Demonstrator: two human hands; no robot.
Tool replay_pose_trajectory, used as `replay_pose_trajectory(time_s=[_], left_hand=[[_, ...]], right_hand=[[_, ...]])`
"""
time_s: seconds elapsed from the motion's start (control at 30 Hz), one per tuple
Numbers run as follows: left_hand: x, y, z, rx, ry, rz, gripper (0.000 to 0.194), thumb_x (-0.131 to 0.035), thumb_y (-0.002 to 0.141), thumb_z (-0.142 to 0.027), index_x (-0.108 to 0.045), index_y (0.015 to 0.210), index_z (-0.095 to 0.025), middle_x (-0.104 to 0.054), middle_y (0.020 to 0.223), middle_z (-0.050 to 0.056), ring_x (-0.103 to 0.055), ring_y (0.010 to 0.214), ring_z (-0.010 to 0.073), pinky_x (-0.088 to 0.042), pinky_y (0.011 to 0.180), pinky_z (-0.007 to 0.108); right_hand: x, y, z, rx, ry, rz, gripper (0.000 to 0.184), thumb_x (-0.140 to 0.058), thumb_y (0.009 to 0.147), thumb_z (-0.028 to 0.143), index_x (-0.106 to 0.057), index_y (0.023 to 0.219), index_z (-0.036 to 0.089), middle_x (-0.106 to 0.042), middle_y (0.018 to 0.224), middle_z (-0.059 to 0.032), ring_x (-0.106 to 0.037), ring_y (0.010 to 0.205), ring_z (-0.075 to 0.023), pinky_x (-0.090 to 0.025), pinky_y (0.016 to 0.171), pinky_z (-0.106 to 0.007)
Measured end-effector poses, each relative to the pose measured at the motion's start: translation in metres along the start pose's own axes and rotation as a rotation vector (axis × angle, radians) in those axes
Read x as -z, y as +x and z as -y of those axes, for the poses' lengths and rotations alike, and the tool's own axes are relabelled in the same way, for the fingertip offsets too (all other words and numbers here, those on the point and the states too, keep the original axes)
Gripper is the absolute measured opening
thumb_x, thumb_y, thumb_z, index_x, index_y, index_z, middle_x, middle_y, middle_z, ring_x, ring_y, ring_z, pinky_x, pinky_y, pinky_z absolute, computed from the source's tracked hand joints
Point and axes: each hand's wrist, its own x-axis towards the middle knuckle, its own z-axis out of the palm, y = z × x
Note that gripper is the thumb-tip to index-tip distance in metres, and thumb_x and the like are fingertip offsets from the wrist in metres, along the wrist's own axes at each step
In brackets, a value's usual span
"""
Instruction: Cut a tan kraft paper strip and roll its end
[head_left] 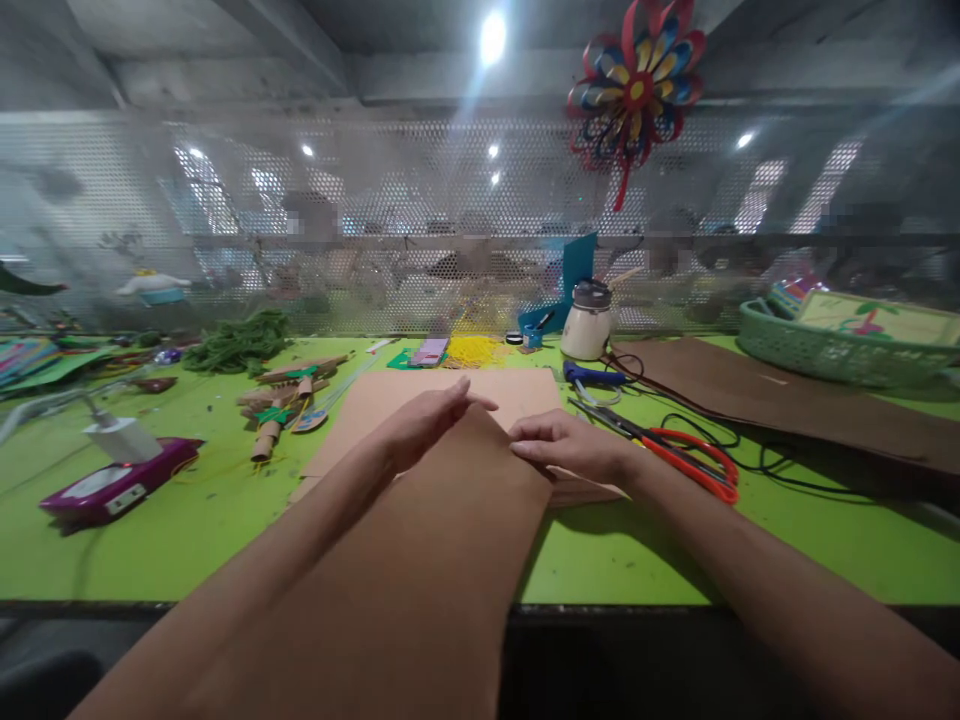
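Note:
A long sheet of brown kraft paper (420,570) stretches from mid-table down over the front edge. On its left side rests my left hand (431,420), edge down, with the fingers stretched out and apart from the thumb. My right hand (566,445) pinches the sheet's right edge between thumb and curled fingers. Beneath lies a stack of lighter brown paper sheets (517,385). Scissors with red-orange handles (694,460) lie right beside my right forearm. Behind them is a blue glue gun (596,376) with a black cord.
At the left stand a purple power strip (124,485) with a plug, paper figures (281,410) and green yarn (240,340). Toward the back are yellow shreds (476,350) and a jar (587,325). Dark brown sheets (750,395) and a green basket (832,345) occupy the right.

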Motion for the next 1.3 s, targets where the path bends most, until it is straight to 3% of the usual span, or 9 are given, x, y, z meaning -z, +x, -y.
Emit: replay_pose_trajectory(time_s=[0.07,0.2,0.3,0.47,0.57,0.67,0.8,0.97,1.3], left_hand=[[0.0,0.0,0.0,0.026,-0.065,0.056,0.063,-0.031,0.083,-0.064,-0.062,0.106,-0.014,-0.067,0.092,0.01,-0.06,0.084,0.0205,-0.047,0.071,0.031],[-0.006,0.0,0.002,0.002,0.035,0.117,0.041,-0.064,0.072,-0.043,-0.064,0.101,-0.014,-0.066,0.088,0.006,-0.058,0.079,0.017,-0.043,0.068,0.026],[-0.006,0.002,0.006,-0.008,0.157,0.035,0.034,-0.066,0.07,-0.037,-0.067,0.093,-0.012,-0.065,0.078,0.004,-0.055,0.07,0.0142,-0.041,0.063,0.024],[-0.002,0.005,0.011,-0.008,0.147,-0.183,0.027,-0.065,0.069,-0.034,-0.064,0.084,-0.011,-0.059,0.067,0.001,-0.049,0.06,0.0109,-0.037,0.054,0.021],[-0.002,0.005,0.012,-0.044,0.132,-0.226,0.025,-0.064,0.07,-0.034,-0.063,0.082,-0.012,-0.055,0.063,-0.001,-0.045,0.056,0.0092,-0.034,0.05,0.019],[-0.001,0.005,0.012,-0.096,0.145,-0.189,0.022,-0.063,0.071,-0.032,-0.063,0.081,-0.013,-0.056,0.066,-0.001,-0.047,0.06,0.0097,-0.036,0.056,0.02],[0.003,0.005,0.012,-0.135,0.198,-0.119,0.021,-0.061,0.073,-0.029,-0.062,0.085,-0.012,-0.059,0.074,0.001,-0.051,0.069,0.0115,-0.038,0.064,0.022],[0.007,0.005,0.014,-0.133,0.212,-0.059,0.024,-0.061,0.074,-0.032,-0.062,0.087,-0.012,-0.061,0.078,0.003,-0.053,0.073,0.0133,-0.039,0.066,0.024],[0.007,0.003,0.013,-0.077,0.222,-0.025,0.026,-0.06,0.075,-0.032,-0.068,0.091,-0.014,-0.067,0.083,0.004,-0.055,0.074,0.0143,-0.042,0.069,0.024]], right_hand=[[0.001,0.002,0.0,-0.001,-0.087,0.028,0.031,-0.051,0.085,0.036,-0.065,0.102,0.015,-0.064,0.091,-0.0046,-0.056,0.081,-0.016,-0.042,0.071,-0.027],[0.003,0.007,-0.005,0.003,-0.203,-0.054,0.03,-0.053,0.082,0.037,-0.069,0.097,0.016,-0.066,0.092,-0.0043,-0.056,0.082,-0.0185,-0.042,0.072,-0.028],[-0.001,0.008,-0.01,-0.058,-0.103,-0.186,0.028,-0.056,0.08,0.038,-0.069,0.085,0.014,-0.064,0.078,-0.0039,-0.054,0.069,-0.0154,-0.04,0.062,-0.027],[-0.013,0.003,-0.008,-0.127,0.333,-0.382,0.02,-0.069,0.067,0.03,-0.063,0.081,0.017,-0.059,0.071,-0.0003,-0.052,0.063,-0.0133,-0.04,0.055,-0.025],[-0.013,0.004,-0.007,-0.077,0.333,-0.43,0.019,-0.071,0.065,0.027,-0.064,0.079,0.016,-0.059,0.073,-0.0003,-0.052,0.064,-0.0129,-0.04,0.057,-0.025],[-0.01,0.008,-0.009,-0.044,0.258,-0.467,0.017,-0.071,0.065,0.028,-0.065,0.073,0.014,-0.06,0.07,-0.0009,-0.052,0.063,-0.0124,-0.039,0.058,-0.025],[-0.008,0.008,-0.012,-0.026,0.317,-0.468,0.016,-0.071,0.065,0.026,-0.065,0.072,0.014,-0.059,0.068,-0.0003,-0.05,0.06,-0.0112,-0.038,0.056,-0.025],[-0.009,0.002,-0.012,-0.099,0.467,-0.357,0.017,-0.07,0.068,0.028,-0.064,0.075,0.014,-0.059,0.065,-0.001,-0.05,0.055,-0.0111,-0.039,0.054,-0.026],[-0.008,0.0,-0.013,-0.126,0.525,-0.289,0.02,-0.072,0.067,0.027,-0.067,0.078,0.012,-0.06,0.062,-0.0018,-0.051,0.05,-0.0104,-0.037,0.049,-0.025]])
